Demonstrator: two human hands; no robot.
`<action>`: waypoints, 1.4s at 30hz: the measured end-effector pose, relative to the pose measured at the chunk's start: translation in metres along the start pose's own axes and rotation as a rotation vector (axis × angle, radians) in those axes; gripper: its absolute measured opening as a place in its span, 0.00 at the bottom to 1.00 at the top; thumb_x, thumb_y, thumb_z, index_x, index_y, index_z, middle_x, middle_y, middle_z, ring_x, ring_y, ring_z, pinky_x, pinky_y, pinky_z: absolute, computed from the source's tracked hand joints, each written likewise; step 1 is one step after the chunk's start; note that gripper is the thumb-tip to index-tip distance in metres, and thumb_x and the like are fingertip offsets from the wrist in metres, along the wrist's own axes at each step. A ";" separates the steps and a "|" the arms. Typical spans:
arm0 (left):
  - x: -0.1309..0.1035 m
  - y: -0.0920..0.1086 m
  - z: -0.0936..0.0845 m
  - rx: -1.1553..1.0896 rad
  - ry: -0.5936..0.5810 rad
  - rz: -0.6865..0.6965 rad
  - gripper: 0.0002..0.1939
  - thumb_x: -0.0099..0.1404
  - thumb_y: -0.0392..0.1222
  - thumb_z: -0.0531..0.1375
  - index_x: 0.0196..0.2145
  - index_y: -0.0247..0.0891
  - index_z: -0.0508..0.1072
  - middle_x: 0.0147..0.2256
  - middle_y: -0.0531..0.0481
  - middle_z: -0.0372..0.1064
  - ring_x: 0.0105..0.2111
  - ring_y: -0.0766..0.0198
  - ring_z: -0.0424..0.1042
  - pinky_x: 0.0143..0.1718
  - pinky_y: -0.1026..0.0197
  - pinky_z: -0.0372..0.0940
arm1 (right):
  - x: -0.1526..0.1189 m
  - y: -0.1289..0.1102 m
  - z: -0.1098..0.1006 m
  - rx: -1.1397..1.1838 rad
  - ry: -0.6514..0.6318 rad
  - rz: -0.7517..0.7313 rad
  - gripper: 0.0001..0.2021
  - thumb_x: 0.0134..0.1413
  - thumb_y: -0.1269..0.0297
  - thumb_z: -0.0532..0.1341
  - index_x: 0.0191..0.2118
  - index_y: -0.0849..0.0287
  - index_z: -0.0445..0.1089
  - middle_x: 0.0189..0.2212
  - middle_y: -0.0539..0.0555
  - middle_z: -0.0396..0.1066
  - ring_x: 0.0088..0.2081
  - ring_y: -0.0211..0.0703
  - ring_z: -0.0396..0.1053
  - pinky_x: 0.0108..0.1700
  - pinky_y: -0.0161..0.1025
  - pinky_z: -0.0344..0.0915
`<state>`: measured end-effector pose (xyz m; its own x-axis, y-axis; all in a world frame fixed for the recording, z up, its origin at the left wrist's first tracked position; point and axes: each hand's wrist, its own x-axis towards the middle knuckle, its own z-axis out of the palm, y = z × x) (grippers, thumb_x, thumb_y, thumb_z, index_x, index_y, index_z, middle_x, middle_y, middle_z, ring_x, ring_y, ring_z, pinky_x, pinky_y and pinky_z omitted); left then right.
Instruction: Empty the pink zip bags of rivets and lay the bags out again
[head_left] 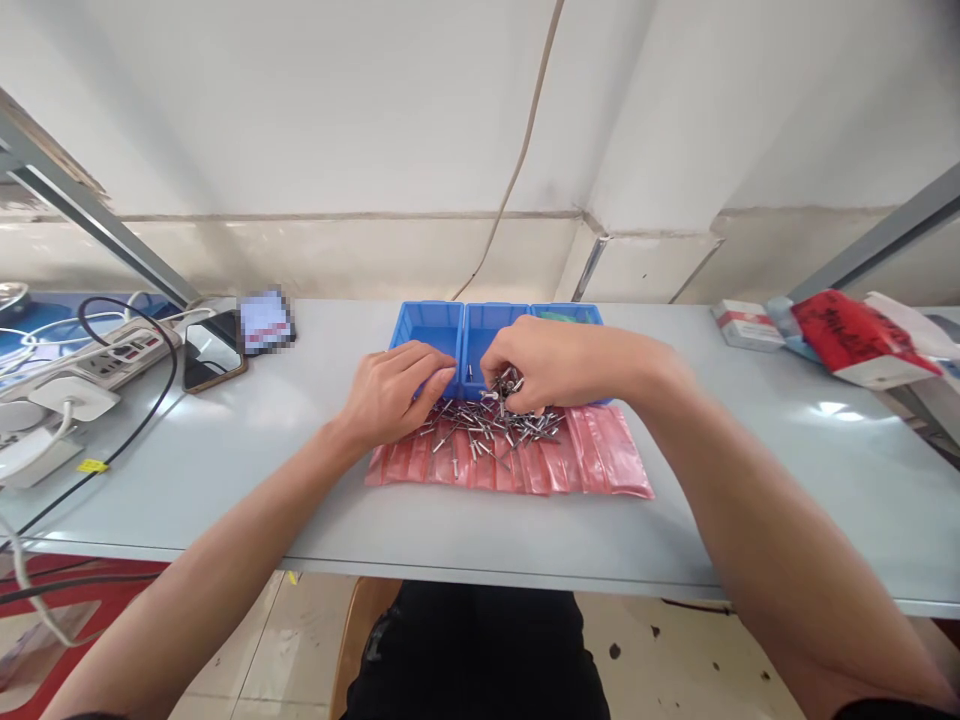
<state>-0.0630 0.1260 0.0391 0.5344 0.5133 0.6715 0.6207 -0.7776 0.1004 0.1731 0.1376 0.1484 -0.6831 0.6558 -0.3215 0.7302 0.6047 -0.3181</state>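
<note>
Silver rivets (480, 425) lie in a loose pile on pink plastic bags (555, 468) near the middle of the table. Behind them stand three blue bins side by side: a left bin (429, 325), a middle bin (495, 318) and a right bin (595, 315) with something green in it. A clump of rivets is in my right hand (529, 362), its fingers curled round them over the front of the middle bin. My left hand (405, 385) rests at the front of the left bin, fingers bent and close together; what they hold, if anything, is hidden.
On the left are a phone (214, 350), a power strip (127, 355) with chargers and a black cable (146, 415). A small white box (748, 325) and a red package (855, 330) lie at the right. The table's front edge (487, 578) runs below.
</note>
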 end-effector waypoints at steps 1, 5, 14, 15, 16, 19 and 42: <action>0.000 0.000 0.000 -0.001 0.003 -0.004 0.13 0.77 0.42 0.52 0.43 0.38 0.76 0.40 0.47 0.80 0.39 0.62 0.78 0.38 0.60 0.69 | 0.000 -0.001 0.001 -0.004 -0.005 0.006 0.06 0.46 0.74 0.62 0.30 0.56 0.70 0.24 0.48 0.70 0.23 0.38 0.63 0.26 0.40 0.49; 0.000 0.000 0.000 -0.007 0.003 -0.012 0.13 0.77 0.42 0.52 0.43 0.37 0.76 0.40 0.47 0.80 0.39 0.62 0.78 0.38 0.60 0.69 | 0.000 -0.003 0.004 -0.008 0.014 -0.024 0.06 0.46 0.75 0.62 0.29 0.56 0.71 0.26 0.48 0.72 0.25 0.38 0.64 0.25 0.40 0.50; -0.002 -0.003 0.001 0.002 -0.010 0.009 0.14 0.77 0.40 0.51 0.44 0.38 0.76 0.40 0.47 0.79 0.40 0.61 0.77 0.37 0.59 0.67 | 0.015 -0.013 0.020 0.023 0.065 -0.210 0.10 0.50 0.81 0.59 0.30 0.59 0.71 0.26 0.49 0.71 0.27 0.36 0.63 0.30 0.39 0.52; -0.002 -0.004 0.001 0.002 -0.003 0.012 0.14 0.77 0.39 0.51 0.44 0.38 0.77 0.40 0.47 0.79 0.40 0.62 0.77 0.37 0.59 0.67 | 0.016 -0.014 0.021 0.038 0.066 -0.223 0.10 0.50 0.82 0.59 0.31 0.59 0.71 0.26 0.49 0.71 0.27 0.36 0.62 0.30 0.39 0.52; -0.003 -0.004 0.001 0.000 0.002 0.012 0.14 0.77 0.39 0.51 0.44 0.38 0.77 0.40 0.47 0.79 0.40 0.62 0.77 0.37 0.59 0.67 | 0.017 -0.014 0.022 0.049 0.066 -0.231 0.10 0.50 0.82 0.58 0.31 0.59 0.72 0.26 0.48 0.71 0.27 0.36 0.62 0.30 0.39 0.52; -0.003 -0.003 0.001 0.000 -0.011 0.009 0.14 0.77 0.39 0.51 0.44 0.39 0.76 0.41 0.47 0.79 0.40 0.62 0.77 0.37 0.60 0.67 | 0.017 -0.014 0.021 0.052 0.066 -0.236 0.11 0.50 0.82 0.58 0.31 0.59 0.72 0.26 0.48 0.70 0.27 0.36 0.62 0.30 0.39 0.53; -0.003 -0.004 0.007 0.096 -0.025 0.063 0.10 0.72 0.41 0.61 0.50 0.43 0.79 0.46 0.49 0.78 0.39 0.63 0.79 0.30 0.63 0.68 | 0.000 0.025 -0.014 0.066 0.206 -0.003 0.16 0.56 0.77 0.59 0.45 0.59 0.81 0.41 0.54 0.82 0.41 0.44 0.78 0.40 0.37 0.69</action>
<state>-0.0628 0.1301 0.0311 0.5873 0.4745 0.6556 0.6370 -0.7708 -0.0128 0.1916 0.1593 0.1526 -0.6627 0.7369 -0.1335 0.7212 0.5800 -0.3788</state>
